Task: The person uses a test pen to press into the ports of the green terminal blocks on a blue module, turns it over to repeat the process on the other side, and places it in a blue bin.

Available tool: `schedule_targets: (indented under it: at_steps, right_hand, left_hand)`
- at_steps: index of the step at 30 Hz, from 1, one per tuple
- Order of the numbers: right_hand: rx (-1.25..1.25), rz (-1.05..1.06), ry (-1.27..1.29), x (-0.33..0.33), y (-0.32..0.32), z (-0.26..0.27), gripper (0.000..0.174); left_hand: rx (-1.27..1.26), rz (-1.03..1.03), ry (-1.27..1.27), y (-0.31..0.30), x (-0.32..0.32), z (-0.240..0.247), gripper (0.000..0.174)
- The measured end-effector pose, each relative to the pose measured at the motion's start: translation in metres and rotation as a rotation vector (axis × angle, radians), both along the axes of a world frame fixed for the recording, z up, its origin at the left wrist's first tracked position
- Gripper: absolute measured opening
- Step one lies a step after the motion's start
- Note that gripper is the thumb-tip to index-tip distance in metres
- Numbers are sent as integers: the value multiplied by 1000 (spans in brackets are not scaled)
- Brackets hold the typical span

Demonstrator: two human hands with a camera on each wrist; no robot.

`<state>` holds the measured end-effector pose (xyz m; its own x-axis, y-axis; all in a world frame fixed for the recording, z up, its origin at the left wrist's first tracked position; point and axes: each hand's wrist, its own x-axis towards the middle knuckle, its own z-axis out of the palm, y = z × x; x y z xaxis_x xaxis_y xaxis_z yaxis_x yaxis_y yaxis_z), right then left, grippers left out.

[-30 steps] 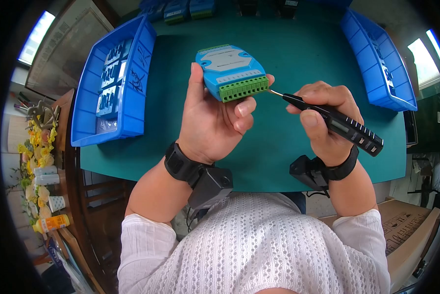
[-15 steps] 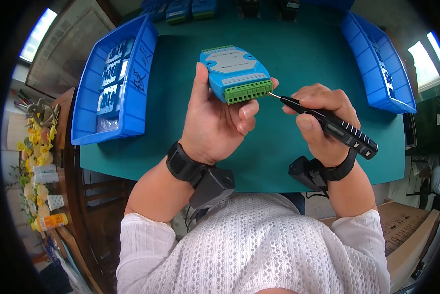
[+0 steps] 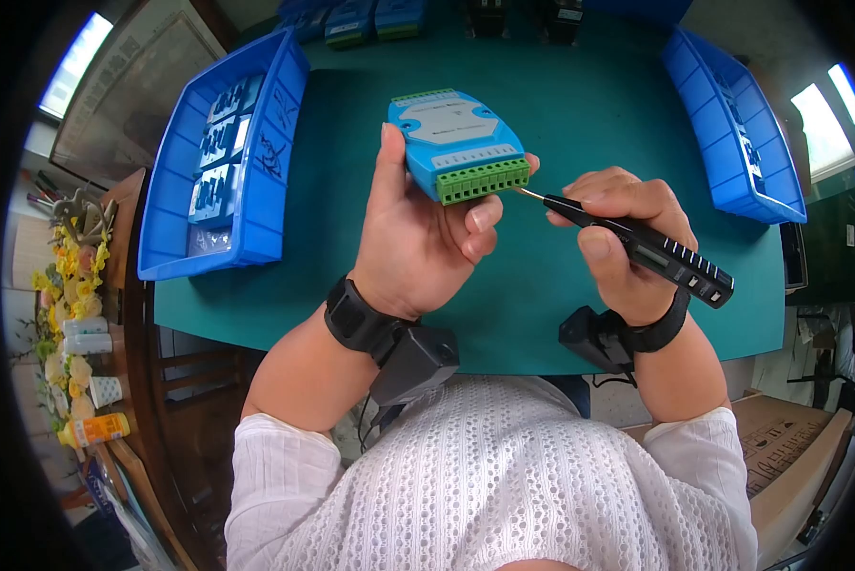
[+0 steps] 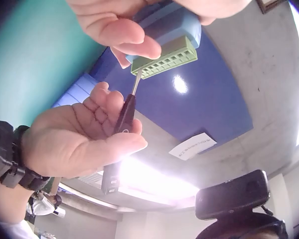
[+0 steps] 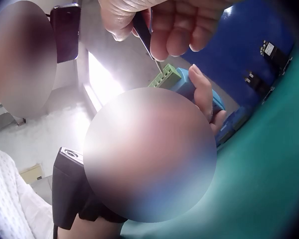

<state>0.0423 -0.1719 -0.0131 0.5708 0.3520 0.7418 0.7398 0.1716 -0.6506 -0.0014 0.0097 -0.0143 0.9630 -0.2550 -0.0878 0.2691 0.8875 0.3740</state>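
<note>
The left hand (image 3: 413, 233) grips a blue module (image 3: 456, 133) above the table, thumb on its left side and fingers beneath. A green terminal block (image 3: 485, 181) with a row of square openings runs along the module's near edge. Between thumb and fingers, the right hand (image 3: 637, 228) holds a black pen-shaped tester (image 3: 651, 246) with a small display window. In the left wrist view the thin metal tip (image 4: 136, 82) meets the end opening of the terminal block (image 4: 164, 59); the right wrist view shows the tip (image 5: 158, 65) at the block (image 5: 164, 77) too.
A blue bin (image 3: 256, 238) with several modules stands at the left, another blue bin (image 3: 732, 143) at the right. More blue modules (image 3: 349, 21) and black devices (image 3: 486, 17) lie along the far side of the green table (image 3: 580, 105). A cardboard box (image 3: 789, 447) is at lower right.
Over the last second the module has shifted slightly right. The tester's tip moved from the block's right end to its lower right front face, and the tester's rear end dropped a little.
</note>
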Motion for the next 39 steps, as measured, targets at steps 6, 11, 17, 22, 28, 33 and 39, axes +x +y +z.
schedule_targets:
  at_steps: [6, 11, 17, 22, 28, 33, 39]
  right_hand:
    - [-20, 5, -12, 0, 1, -1, 23]
    - [1, 12, -1, -1, 1, 0, 23]
    - [-33, -21, 3, -2, 2, 1, 22]
    - [-33, -18, -27, 0, 2, 1, 22]
    - [-97, 0, -21, -4, -1, 4, 20]
    - [22, 29, -41, -1, 3, 0, 21]
    - [-8, 15, -68, -1, 4, -1, 22]
  left_hand:
    - [32, -3, -11, 1, 1, -1, 68]
    - [39, -2, -6, 1, 1, -2, 69]
    - [65, -5, -10, 0, 1, 0, 69]
    - [81, -2, -12, 0, 1, -1, 69]
    - [91, 16, -16, -2, 0, 0, 69]
    - [93, 27, 4, -1, 0, 0, 68]
    - [107, 2, 11, -1, 0, 1, 69]
